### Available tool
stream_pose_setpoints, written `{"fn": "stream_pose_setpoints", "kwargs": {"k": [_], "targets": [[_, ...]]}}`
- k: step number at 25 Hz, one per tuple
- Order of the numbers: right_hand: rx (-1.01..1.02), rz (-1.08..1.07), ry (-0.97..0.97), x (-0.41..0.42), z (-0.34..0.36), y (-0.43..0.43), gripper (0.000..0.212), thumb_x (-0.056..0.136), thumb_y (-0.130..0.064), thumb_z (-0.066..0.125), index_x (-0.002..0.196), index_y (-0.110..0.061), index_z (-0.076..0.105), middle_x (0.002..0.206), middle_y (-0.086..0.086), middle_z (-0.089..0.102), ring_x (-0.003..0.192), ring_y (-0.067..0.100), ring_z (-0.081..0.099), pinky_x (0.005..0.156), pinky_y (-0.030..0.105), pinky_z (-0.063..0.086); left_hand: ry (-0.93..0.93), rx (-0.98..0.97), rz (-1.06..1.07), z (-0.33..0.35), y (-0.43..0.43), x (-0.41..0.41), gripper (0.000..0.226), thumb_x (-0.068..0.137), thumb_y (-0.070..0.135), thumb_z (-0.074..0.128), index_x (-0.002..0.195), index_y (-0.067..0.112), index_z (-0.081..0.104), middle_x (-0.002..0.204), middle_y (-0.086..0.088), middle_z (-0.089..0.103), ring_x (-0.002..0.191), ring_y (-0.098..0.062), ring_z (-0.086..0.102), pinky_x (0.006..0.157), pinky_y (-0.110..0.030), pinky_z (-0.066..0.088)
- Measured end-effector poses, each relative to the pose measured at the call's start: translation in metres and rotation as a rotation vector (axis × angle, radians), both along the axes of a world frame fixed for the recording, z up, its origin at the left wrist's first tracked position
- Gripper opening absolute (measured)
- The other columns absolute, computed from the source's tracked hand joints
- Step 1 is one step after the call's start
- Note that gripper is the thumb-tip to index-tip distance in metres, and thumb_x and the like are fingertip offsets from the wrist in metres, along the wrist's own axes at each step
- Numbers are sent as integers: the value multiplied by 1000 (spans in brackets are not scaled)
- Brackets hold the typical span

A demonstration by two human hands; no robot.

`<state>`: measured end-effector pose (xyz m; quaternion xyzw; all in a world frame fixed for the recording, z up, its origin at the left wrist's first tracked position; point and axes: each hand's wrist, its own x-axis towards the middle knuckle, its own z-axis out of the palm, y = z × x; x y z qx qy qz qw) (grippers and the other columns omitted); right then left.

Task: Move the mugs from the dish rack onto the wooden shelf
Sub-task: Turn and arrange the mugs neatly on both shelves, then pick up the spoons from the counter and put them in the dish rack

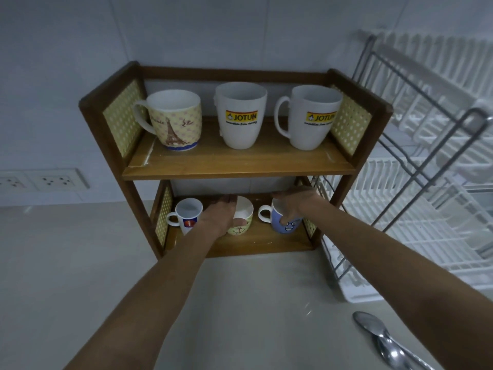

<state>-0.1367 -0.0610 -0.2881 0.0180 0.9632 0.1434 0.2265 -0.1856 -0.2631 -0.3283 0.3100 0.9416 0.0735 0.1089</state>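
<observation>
The wooden shelf (240,170) has two boards. On the upper one stand an Eiffel Tower mug (174,121) and two white Jotun mugs (240,116) (310,117). The lower board holds a small white mug with a blue and red logo (186,214) at the left. My left hand (218,216) grips a yellow-green anchor mug (241,221) in the middle of that board. My right hand (292,202) is closed over the rim of a blue face mug (282,222) at the right, its handle pointing left. Both mugs rest upright on the lower board.
A white and metal dish rack (416,166) stands right of the shelf, with no mugs visible in it. Metal spoons (384,340) lie on the pale counter (106,263) at the bottom right. Wall sockets (40,180) sit at the left.
</observation>
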Motion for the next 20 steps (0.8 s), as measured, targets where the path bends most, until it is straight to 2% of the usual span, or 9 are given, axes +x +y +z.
{"fn": "stream_pose_setpoints", "kwargs": {"k": [2,4,8,11,13,15,17,19,20], "targets": [[-57,-48,21,11,-3,-5,88,80,-43,64,149,-27,11,152,15,32,132,37,39,97,47,45,7,27,16,-4,-5,12,81,92,49,51,152,13,10,159,-14,15,144,-30,20,117,-45,23],[-142,-100,156,32,-9,-18,86,86,-31,59,151,-25,3,158,17,11,141,41,21,106,51,37,87,54,28,-13,-13,33,76,95,46,45,153,16,6,161,-11,6,147,-28,10,119,-46,15],[-415,-99,466,110,-33,-43,78,89,-18,53,151,-12,5,161,9,-1,146,31,8,111,41,34,188,189,30,-36,-26,105,64,98,35,40,152,15,12,161,-7,13,148,-22,9,119,-42,10],[-639,-9,510,184,-52,-46,70,89,-10,48,150,-10,15,160,7,9,146,20,14,112,30,29,188,261,32,-51,-26,166,55,99,29,37,150,13,24,156,-2,27,145,-16,20,118,-32,11],[-708,-25,517,230,-65,-39,63,88,-6,50,147,-9,28,156,8,25,143,19,26,113,27,27,177,356,7,-55,-17,206,50,96,23,42,144,11,39,146,-5,45,136,-18,38,113,-29,23],[-741,-81,597,273,-74,-22,52,83,1,55,134,-5,50,140,13,51,128,25,48,106,26,34,129,445,-50,-53,6,250,41,89,14,51,128,6,59,124,-12,63,114,-28,58,100,-34,44],[-733,-152,708,308,-79,3,38,74,7,62,111,-2,67,113,16,68,103,33,63,89,34,48,134,517,-123,-53,35,290,28,84,10,60,109,6,71,100,-13,71,89,-32,67,80,-37,55],[-689,-249,773,340,-84,37,28,73,5,67,99,-4,72,98,15,71,89,36,64,78,39,52,154,551,-186,-56,67,328,17,83,14,67,96,10,75,85,-9,71,74,-29,67,67,-33,56],[-664,-322,769,354,-87,55,26,74,1,68,99,-5,72,99,14,70,90,36,62,79,39,51,141,555,-202,-57,81,346,15,83,18,65,93,12,75,81,-7,70,70,-27,67,64,-30,56]]}}
